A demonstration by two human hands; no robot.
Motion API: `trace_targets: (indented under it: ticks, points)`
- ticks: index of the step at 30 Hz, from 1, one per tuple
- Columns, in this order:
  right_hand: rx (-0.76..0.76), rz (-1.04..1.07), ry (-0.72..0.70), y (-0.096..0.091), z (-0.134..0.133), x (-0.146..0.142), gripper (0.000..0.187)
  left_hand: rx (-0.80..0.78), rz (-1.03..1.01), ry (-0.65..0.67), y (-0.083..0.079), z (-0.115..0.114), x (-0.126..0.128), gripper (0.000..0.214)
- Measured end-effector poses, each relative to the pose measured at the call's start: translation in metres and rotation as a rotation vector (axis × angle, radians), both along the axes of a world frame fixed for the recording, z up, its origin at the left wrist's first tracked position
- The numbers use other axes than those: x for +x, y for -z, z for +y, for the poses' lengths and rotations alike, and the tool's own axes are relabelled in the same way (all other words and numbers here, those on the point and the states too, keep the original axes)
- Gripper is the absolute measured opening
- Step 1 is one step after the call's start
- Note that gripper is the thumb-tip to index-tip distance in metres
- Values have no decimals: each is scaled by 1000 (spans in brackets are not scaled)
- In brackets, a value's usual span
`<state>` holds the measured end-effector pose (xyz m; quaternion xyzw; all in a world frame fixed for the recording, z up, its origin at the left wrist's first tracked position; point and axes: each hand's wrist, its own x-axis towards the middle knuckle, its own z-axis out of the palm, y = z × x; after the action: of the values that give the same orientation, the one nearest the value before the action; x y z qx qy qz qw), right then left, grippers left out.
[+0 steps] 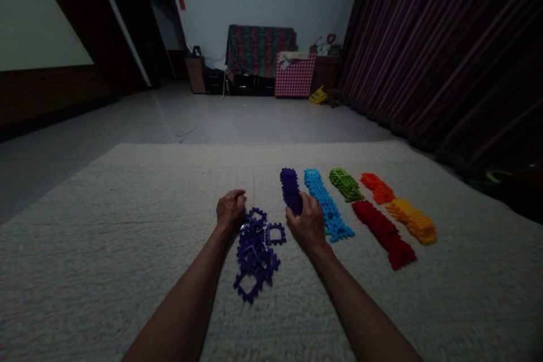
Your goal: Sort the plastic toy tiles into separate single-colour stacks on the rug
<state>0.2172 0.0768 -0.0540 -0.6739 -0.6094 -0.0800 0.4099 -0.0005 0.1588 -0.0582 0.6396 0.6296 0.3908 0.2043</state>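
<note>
Purple toothed square building pieces (257, 257), some with open centres, lie in a loose heap between my forearms. My left hand (231, 207) is closed at the heap's upper left edge; its curled fingers hide whatever may be in them. A neat overlapping row of purple pieces (289, 181) stretches away to the right of the heap. At the near end of that row, my right hand (309, 220) has thumb and fingers closed around a purple piece. Just right of this hand runs a row of light blue pieces (324, 201), partly covered by it.
Further right lie rows of green (345, 184), orange (376, 188), red (384, 232) and yellow pieces (411, 219). All rest on a pale textured mat (127, 226). Beyond it are a tiled floor (254, 121), a low cabinet (252, 85) and a dark curtain (424, 39).
</note>
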Motion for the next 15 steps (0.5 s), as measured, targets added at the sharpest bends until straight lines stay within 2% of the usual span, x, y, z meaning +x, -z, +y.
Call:
trace_targets:
  ticks: [6,15]
  points:
    - [44,-8,4,7,3,2,49,12,7,6,0,0,0,32]
    - [8,-9,7,8,6,3,49,20,53,-9,1,0,0,32]
